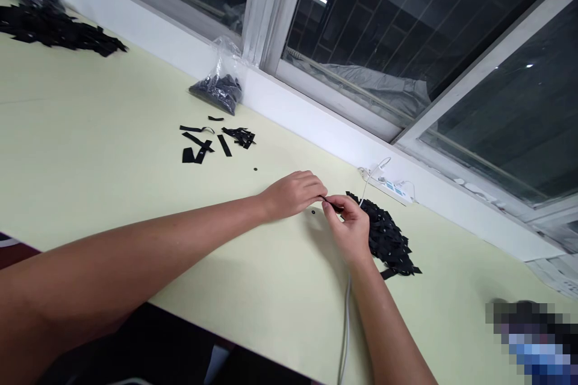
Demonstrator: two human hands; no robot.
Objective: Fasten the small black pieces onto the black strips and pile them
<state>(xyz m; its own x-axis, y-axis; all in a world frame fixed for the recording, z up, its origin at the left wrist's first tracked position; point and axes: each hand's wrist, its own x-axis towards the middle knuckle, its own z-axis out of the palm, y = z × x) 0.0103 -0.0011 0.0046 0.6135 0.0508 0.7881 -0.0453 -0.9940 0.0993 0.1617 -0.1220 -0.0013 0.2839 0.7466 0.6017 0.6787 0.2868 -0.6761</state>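
Note:
My left hand [293, 192] and my right hand [350, 228] meet over the pale table [90, 150], fingers pinched together on a small black strip [333, 205] held between them. Just below the fingertips a tiny black round piece [313, 212] lies on the table. Right behind my right hand lies a heap of black strips [388, 240]. Both hands are closed in a pinch.
Loose black strips [205, 144] and a small black dot [255, 168] lie to the left. A clear bag of black parts [221, 87] leans on the window sill. Another black pile [54, 27] sits far left. A white power strip [392, 189] and a cable [345, 325] are near.

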